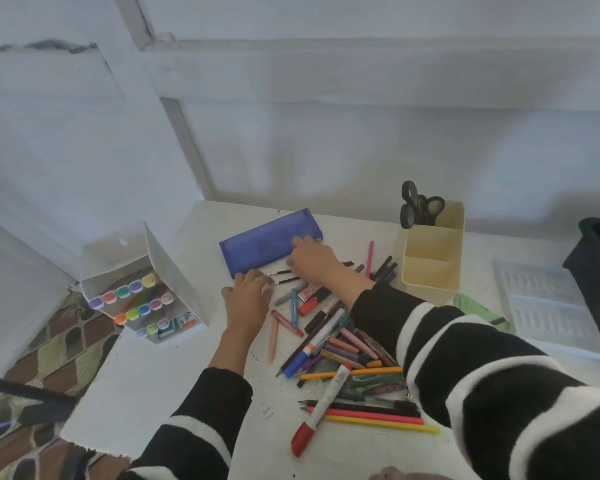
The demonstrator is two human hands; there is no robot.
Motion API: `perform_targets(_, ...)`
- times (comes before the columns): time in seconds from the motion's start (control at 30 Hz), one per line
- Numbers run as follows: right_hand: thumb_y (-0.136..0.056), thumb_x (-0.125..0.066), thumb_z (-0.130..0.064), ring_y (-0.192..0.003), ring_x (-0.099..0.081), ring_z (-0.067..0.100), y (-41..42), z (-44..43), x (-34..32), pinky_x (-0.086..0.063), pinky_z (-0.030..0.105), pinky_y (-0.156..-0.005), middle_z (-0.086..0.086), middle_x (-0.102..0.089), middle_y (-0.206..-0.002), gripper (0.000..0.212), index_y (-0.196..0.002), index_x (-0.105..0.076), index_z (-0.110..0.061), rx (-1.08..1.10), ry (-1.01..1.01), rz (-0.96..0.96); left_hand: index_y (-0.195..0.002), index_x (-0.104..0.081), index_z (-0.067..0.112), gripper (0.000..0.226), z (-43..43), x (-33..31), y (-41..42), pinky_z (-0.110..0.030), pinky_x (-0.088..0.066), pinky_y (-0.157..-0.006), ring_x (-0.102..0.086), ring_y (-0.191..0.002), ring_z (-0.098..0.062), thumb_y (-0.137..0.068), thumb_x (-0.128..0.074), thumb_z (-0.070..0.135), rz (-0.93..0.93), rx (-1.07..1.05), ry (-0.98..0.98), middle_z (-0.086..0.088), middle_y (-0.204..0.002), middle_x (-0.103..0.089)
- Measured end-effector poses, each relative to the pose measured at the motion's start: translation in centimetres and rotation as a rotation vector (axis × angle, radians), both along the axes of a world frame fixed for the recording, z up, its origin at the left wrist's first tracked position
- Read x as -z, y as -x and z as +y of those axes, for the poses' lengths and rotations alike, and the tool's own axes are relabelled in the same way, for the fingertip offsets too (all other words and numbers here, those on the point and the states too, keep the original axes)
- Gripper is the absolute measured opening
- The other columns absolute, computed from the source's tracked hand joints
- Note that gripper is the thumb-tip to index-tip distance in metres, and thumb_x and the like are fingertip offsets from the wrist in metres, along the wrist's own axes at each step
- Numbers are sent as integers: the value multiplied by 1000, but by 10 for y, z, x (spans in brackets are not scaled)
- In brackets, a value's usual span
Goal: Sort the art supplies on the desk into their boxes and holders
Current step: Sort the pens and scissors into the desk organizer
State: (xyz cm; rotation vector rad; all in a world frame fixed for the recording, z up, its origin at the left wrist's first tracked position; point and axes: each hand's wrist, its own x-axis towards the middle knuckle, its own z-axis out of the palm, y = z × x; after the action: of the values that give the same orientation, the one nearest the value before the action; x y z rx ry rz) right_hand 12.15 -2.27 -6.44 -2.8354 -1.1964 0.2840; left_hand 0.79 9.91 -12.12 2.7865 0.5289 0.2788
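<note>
A blue pencil case lies flat at the back of the white desk. My right hand rests on its front right edge, fingers reaching over the case. Just in front, my left hand lies with its fingertips on two thin black brushes; whether it pinches them I cannot tell. A loose pile of pens, pencils and crayons spreads between my arms. A red-capped white marker and long pink and yellow sticks lie nearest me.
A white marker rack with pastel-capped markers stands at the left. A cream divided holder with black scissors stands at the right. A green ruler, a clear plastic box and a dark bin are further right.
</note>
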Motion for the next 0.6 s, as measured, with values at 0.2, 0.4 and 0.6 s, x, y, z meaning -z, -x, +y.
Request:
perform_targets(0.2, -93, -48, -9, -117, -39, 28, 4, 16, 15, -34, 30, -62, 9, -46, -125, 19, -100, -64, -1, -39, -88, -149, -100, -63, 12, 13, -6, 5, 11, -31, -30, -78, -46, -106, -22, -93, -53, 8, -46, 0, 83, -3, -111, -58)
perform_targets(0.4, -93, -48, -20, -105, -46, 25, 9, 15, 13, -35, 32, -62, 3, -55, -111, 20, -97, -66, -12, -67, -214, -18, -83, -54, 14, 26, -1, -2, 16, -33, -46, -73, -54, -78, -20, -88, -45, -11, -278, -165, 459, -5, -84, -60)
perform_targets(0.6, -93, -50, -23, -83, -59, 24, 16, 16, -13, -43, 34, -59, 2, -66, -94, 12, -95, -58, -15, 1, -543, 144, -88, -54, 12, 21, -16, -53, 13, -17, -42, -68, -50, -67, -1, -91, -43, -5, -611, -345, 722, 6, -78, -56)
